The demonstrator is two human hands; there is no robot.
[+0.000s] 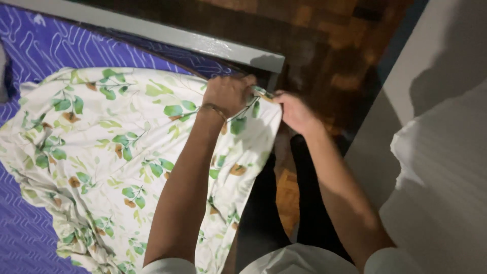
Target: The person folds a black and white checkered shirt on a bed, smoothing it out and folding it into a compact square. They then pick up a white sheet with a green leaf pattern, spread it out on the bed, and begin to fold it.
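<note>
A white sheet printed with green leaves and brown spots (111, 147) lies crumpled over a purple patterned mattress (56, 50). My left hand (229, 93), with a thin bracelet at the wrist, grips the sheet's edge at the mattress corner. My right hand (294, 112) pinches the same edge just to the right, close to the left hand. Both arms reach forward from the bottom of the view.
A grey bed frame rail (167, 35) runs along the far side of the mattress. Dark wooden parquet floor (324, 45) lies beyond and below. A white wall or cabinet (441, 167) stands at the right. My dark-clothed legs (284, 213) stand beside the bed.
</note>
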